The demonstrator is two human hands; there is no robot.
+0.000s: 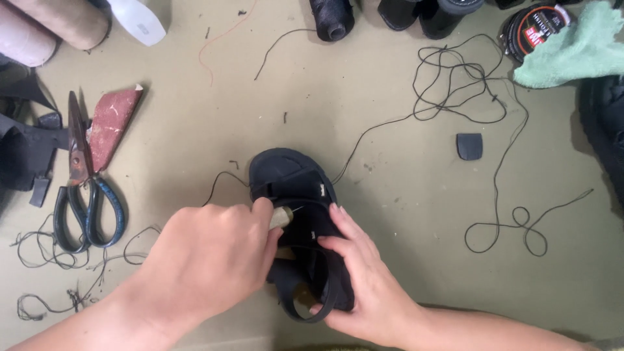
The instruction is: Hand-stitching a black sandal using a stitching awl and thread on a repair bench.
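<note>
- Left hand [205, 260]: clenched around an awl [281, 216] with a pale wooden handle; its thin metal tip points right, onto a strap of the sandal.
- Right hand [364, 279]: grasping the black sandal [292, 179] from the right, fingers laid over the straps and the thumb hooked under the heel strap loop at the near end.
- The sandal lies near the middle of the bench [390, 130], a little toward the near edge, toe pointing to the far edge.
- Black thread [455, 84]: runs from the sandal's right side toward the far right corner, where it lies in loose tangled loops; another loop lies right of the sandal.
- Scissors [84, 195]: near the left edge, dark handles toward the near edge, rusty blades pointing away.
- Sandpaper piece [110, 123]: reddish, just right of the scissor blades.
- Small black patch [469, 146]: right of the sandal, well apart from it.
- Green cloth [572, 49]: far right corner, beside a round tin [530, 26].
- Black thread spool [331, 18]: at the far edge, centre.
- Two beige cones [45, 26]: far left corner.
</note>
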